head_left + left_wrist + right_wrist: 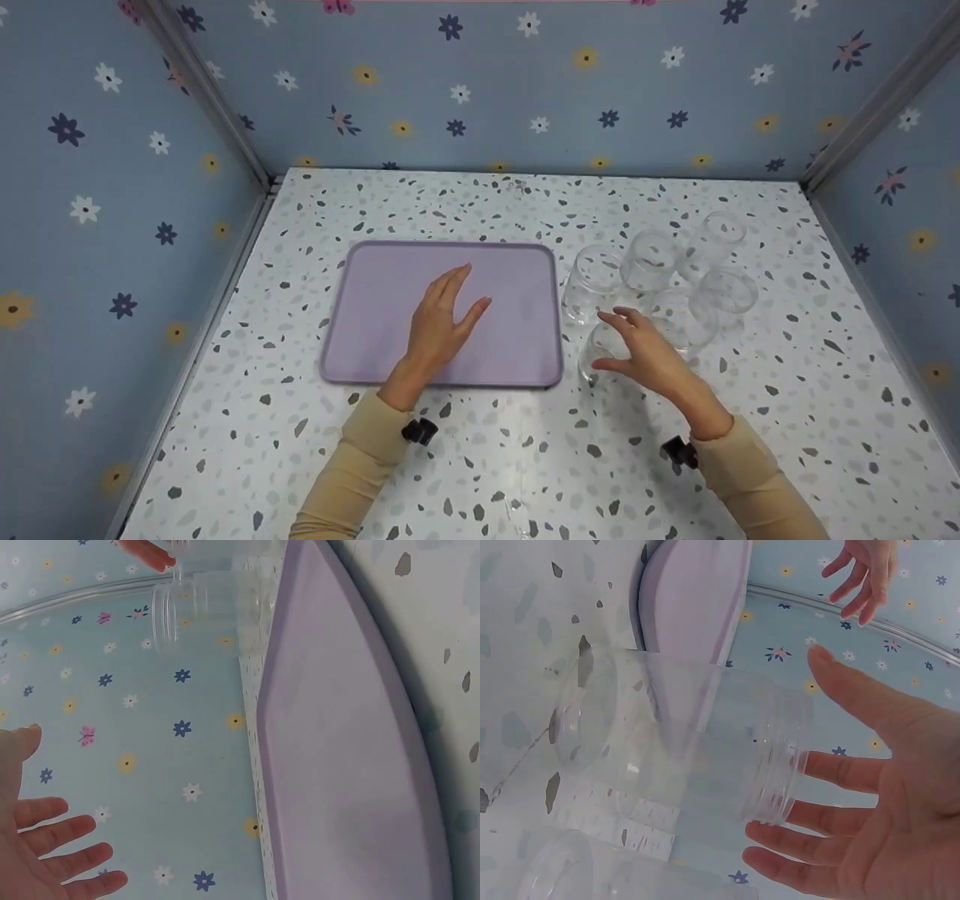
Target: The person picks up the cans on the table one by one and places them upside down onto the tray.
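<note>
Lilac tray [517, 300] lies flat at centre frame in the head view, on the speckled tabletop [517, 450], nothing on it. Six clear jars [651, 262] bunched right of centre, all off the tray. Left hand [439, 322] over the tray, fingers straight, thumb apart, grip wide, holding nothing. Right hand [649, 356] spread wide about the rim of the nearest jar [690, 727], at the lower left of the bunch; not closed on it.

Progress, my read: early. Tray in place, right hand lined up on a jar; no jar lifted, grasp not yet made.

Hard to make out: fingertip contact with that jar, can't tell. Clear walls overlap, outlines faint. Left wrist view cuts off the tray; right wrist view crops a second jar at the bottom edge.
</note>
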`<state>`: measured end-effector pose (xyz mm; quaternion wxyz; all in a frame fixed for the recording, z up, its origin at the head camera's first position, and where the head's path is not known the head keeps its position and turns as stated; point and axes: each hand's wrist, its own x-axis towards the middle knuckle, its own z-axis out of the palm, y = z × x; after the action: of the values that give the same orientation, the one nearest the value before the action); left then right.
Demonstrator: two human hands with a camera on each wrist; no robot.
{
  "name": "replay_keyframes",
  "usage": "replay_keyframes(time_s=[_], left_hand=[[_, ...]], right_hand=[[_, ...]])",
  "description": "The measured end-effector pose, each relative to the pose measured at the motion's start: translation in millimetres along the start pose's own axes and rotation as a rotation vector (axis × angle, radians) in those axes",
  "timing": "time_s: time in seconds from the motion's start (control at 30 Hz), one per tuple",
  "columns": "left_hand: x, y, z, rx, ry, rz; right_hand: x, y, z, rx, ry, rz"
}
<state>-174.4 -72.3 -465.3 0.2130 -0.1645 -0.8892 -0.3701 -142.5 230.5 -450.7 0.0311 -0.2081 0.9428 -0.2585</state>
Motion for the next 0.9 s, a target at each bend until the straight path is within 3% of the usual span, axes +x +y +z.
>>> replay_keyframes(time_s=[0.37, 0.9], left_hand=[[-7.8, 1.3, 11.4, -0.075, 0.029, -0.018], [-14.2, 1.6, 28.6, -0.223, 0.017, -0.031]], right_hand=[[0.7, 2.3, 9.8, -0.018, 0.038, -0.036], [2.8, -8.0, 7.2, 0.047, 0.190, -0.109]])
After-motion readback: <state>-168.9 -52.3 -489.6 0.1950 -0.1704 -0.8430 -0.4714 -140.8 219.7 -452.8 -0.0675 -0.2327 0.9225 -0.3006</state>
